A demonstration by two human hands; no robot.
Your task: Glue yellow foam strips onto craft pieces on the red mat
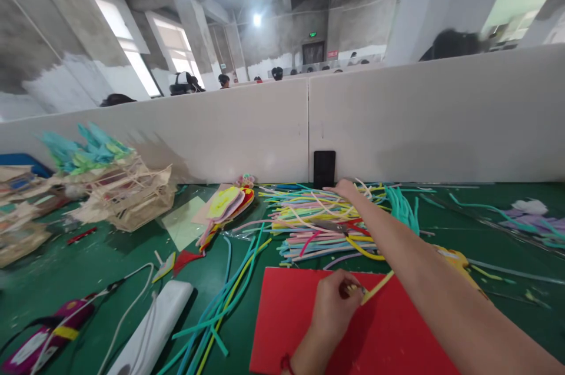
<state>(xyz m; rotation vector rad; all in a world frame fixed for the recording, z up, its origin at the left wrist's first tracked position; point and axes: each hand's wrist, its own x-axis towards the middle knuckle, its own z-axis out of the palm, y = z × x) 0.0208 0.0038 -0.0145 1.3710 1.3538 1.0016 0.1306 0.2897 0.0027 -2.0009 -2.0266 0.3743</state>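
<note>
My left hand (333, 304) is over the red board (282, 316), its fingers pinched on a yellow pipe cleaner (378, 286) that sticks out to the right. My right hand (346, 189) reaches far forward across the pile of coloured pipe cleaners (304, 210), close below the black phone (324, 168) leaning on the partition. Its fingertips are small and partly hidden, so their grip is unclear. Scissors with yellow and red handles (364, 248) lie on the pile under my right forearm.
Blue, green and yellow pipe cleaners (229, 298) lie left of the board. Further left are a white power strip (154, 328), a purple tool (57, 334), a fan-shaped craft (225, 204) and paper bags (141, 198). A pale partition (247, 133) closes the table's back; heads show beyond.
</note>
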